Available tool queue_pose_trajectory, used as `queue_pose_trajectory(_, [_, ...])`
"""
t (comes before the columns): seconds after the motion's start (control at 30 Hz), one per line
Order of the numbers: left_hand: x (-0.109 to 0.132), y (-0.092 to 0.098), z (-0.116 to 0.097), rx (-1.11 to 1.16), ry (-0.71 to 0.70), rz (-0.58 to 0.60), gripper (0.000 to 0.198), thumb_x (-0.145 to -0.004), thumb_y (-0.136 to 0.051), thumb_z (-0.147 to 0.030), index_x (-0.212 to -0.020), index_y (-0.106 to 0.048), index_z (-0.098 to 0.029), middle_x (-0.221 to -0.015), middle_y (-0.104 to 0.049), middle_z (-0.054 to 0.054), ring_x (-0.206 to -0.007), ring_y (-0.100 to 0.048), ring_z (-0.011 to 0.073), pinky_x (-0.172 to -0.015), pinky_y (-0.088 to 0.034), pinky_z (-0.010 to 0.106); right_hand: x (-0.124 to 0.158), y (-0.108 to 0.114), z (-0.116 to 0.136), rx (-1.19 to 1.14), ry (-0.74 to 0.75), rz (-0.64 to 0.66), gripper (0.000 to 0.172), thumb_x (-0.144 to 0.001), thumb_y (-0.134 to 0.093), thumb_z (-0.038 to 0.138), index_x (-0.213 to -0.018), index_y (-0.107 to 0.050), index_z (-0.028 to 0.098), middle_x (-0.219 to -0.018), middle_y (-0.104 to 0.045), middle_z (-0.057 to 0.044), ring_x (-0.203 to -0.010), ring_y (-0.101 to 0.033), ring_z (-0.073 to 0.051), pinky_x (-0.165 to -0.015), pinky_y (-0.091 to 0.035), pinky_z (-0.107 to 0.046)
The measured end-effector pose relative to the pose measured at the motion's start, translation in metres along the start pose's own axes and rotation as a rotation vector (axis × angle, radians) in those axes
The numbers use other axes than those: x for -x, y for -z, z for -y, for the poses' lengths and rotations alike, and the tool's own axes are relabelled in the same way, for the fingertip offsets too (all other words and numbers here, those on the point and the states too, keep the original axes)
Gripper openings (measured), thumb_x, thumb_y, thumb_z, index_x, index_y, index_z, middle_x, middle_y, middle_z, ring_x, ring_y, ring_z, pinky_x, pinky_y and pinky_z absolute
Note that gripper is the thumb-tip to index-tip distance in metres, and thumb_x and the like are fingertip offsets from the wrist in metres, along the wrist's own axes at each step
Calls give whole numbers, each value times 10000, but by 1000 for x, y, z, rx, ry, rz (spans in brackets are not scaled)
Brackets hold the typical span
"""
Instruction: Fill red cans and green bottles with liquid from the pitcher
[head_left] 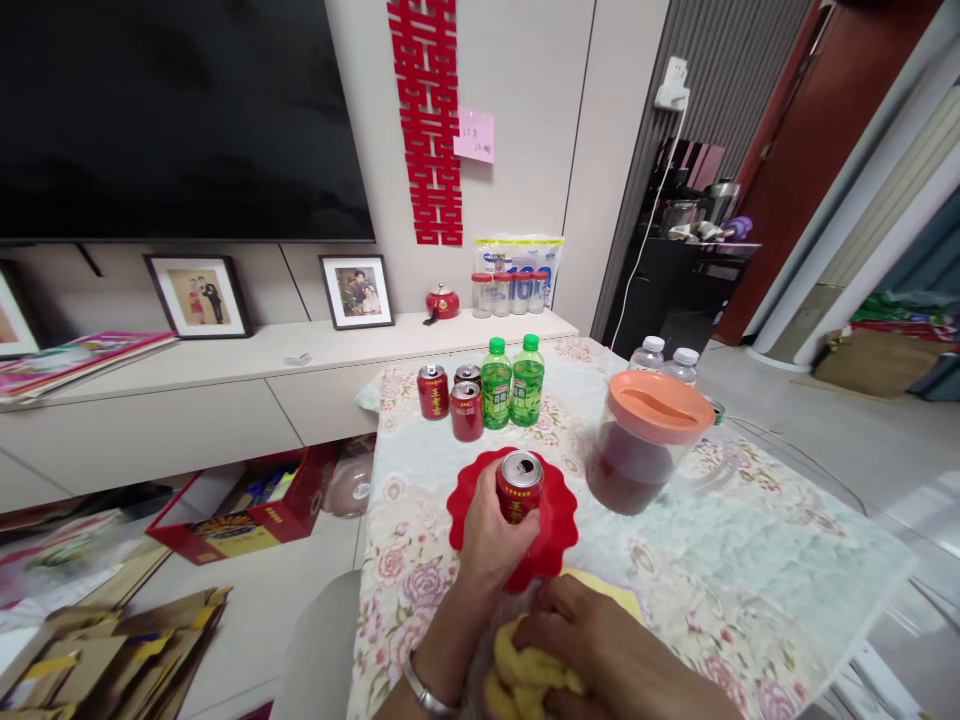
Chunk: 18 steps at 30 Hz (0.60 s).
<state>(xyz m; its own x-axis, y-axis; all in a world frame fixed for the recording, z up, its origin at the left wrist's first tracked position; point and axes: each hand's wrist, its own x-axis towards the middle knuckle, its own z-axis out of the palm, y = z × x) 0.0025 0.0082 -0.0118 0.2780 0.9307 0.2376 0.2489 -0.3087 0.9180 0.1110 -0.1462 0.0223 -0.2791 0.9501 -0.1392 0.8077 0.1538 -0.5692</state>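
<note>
My left hand (pixel 491 550) is wrapped round a red drink can (pixel 520 488), its top tab opened, over a scalloped red plate (pixel 559 520). Whether the can rests on the plate or is held just above it, I cannot tell. Closer to me, my right hand (pixel 589 635) has its fingers curled into a bunched yellow cloth (pixel 529 670). Part of the cloth spreads out beyond the hand, by the plate's near edge. Past the plate stand more red cans (pixel 466 412), beside two green-capped bottles of green drink (pixel 496 385).
To the right, a clear pitcher (pixel 634 455) with an orange lid holds dark liquid. White-capped bottles (pixel 649 353) stand behind it. A flowered tablecloth (pixel 697 570) covers the table. Jars (pixel 502 293) and framed photos (pixel 356 290) line the low cabinet. An open red box (pixel 247 505) is on the floor.
</note>
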Motion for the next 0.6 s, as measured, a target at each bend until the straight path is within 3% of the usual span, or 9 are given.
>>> queue_pose_trajectory(0.17, [0, 0, 1, 0, -16, 13, 628, -725, -748, -211, -1327, -567, -223, -1336, -745, 124, -1301, -710, 308, -1165, -540, 481, 24, 56, 8, -299, 30, -2, 542, -699, -711, 97, -1177, -805, 334, -1180, -766, -7, -1087, -715, -243, -964, -546, -341])
queue_pose_trajectory(0.3, [0, 0, 1, -12, -9, 18, 647, -736, -744, -214, -1355, -559, -193, -1359, -730, 143, -1331, -694, 308, -1178, -527, 458, 41, 83, -6, -461, 111, -223, 440, -784, -785, 267, -1213, -838, 347, -1136, -800, -43, -1034, -744, -274, -909, -580, -370])
queue_pose_trajectory(0.47, [1, -1, 2, -19, -9, 17, 711, -722, -742, -186, -1400, -528, -173, -1408, -706, 175, -1379, -665, 322, -1203, -501, 472, 48, 75, -18, -818, 70, -559, 367, -765, -883, 453, -1130, -872, 420, -1098, -798, -25, -919, -746, -253, -790, -603, -344])
queue_pose_trajectory(0.6, [1, 0, 2, -23, 14, 28, 740, -707, -774, -229, -1401, -524, -168, -1416, -702, 192, -1371, -672, 346, -1191, -510, 494, 38, 64, -26, -863, -54, -615, 429, -775, -876, 536, -1165, -863, 357, -1136, -783, -49, -915, -737, -257, -777, -609, -350])
